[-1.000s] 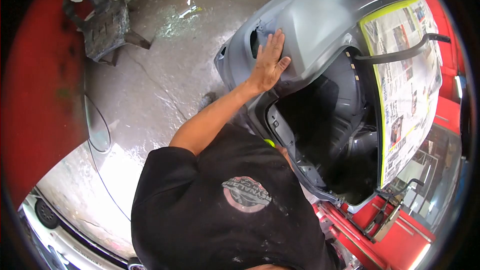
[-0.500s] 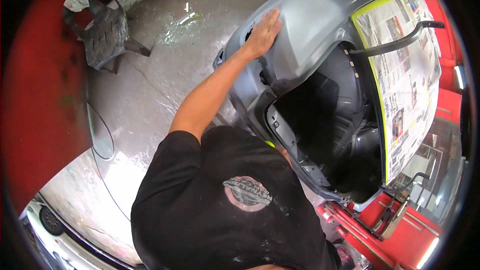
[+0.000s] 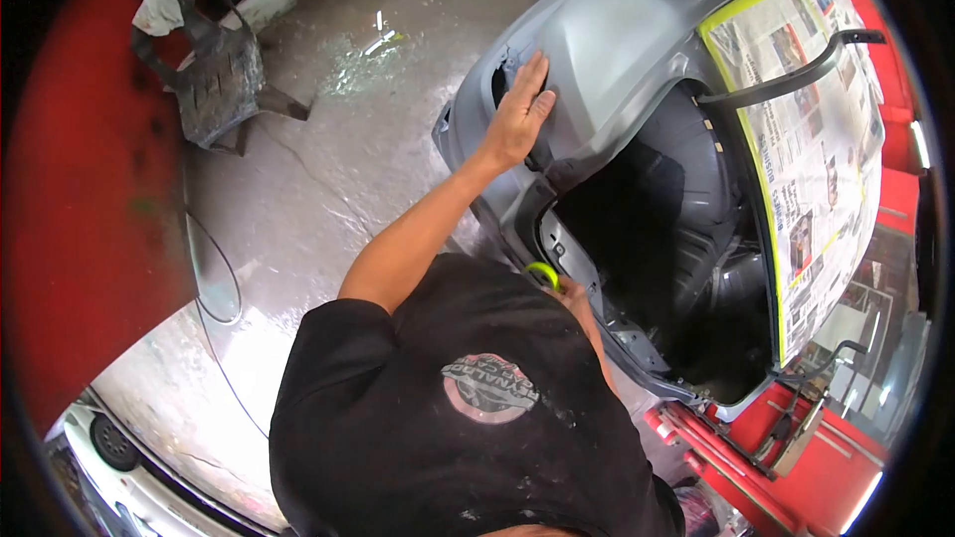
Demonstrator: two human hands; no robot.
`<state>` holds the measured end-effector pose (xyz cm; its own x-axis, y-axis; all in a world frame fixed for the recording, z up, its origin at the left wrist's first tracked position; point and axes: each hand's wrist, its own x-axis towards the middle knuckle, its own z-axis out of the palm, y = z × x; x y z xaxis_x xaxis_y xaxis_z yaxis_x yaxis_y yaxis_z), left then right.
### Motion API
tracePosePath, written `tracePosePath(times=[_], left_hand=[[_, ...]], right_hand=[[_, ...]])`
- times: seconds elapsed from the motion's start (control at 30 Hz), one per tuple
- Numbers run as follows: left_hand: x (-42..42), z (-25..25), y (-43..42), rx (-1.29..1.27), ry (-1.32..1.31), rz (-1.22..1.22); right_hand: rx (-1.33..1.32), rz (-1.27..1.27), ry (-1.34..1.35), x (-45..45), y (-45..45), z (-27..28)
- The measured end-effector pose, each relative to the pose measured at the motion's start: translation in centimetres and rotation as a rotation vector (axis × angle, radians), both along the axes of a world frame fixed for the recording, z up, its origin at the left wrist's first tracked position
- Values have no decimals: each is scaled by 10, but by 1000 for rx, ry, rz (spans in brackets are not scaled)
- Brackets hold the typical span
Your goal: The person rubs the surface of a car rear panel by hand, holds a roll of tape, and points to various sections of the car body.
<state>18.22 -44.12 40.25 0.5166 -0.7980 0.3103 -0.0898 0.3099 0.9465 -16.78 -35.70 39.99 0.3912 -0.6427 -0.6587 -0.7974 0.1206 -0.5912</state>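
Note:
My left hand lies flat on the grey car body, fingers stretched out, by the dark opening at the panel's corner. Low by my waist, my right hand grips a roll of yellow-green masking tape beside the edge of the open trunk. My shirt hides part of that hand. Newspaper, edged with yellow-green tape, covers the rear window area. A dark curved hinge arm sticks up in front of the newspaper.
A dusty chair with a cloth on it stands on the floor at the upper left. A red panel fills the left side. A thin hose or cable runs along the floor. Red equipment stands at the lower right.
My left hand has slid back toward me along the panel, still flat. My right hand has come further out from behind my shirt, showing more of the tape roll.

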Motion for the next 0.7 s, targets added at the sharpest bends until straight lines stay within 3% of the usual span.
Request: tracePosePath(times=[0.13, 0.23, 0.3, 0.37, 0.47, 0.6, 0.7], left_hand=[[3, 0, 8, 65, 38, 41], [-3, 19, 44, 45, 74, 1], [-13, 39, 70, 19, 90, -156], [-26, 55, 93, 23, 101, -391], [-36, 62, 104, 166, 259, -523], [-24, 47, 100, 158, 302, -386], [-15, 44, 104, 204, 484, -316]], right_hand=[[24, -5, -325, 58, -29, 53], [-90, 20, -334, 108, -40, 128], [-238, 25, -420, 121, -45, 136], [-208, 32, -445, 132, -50, 152], [-258, 95, -518, 141, -55, 157], [-346, 150, -649, 121, -90, 161], [-254, -372, -903, 101, -155, 140]])
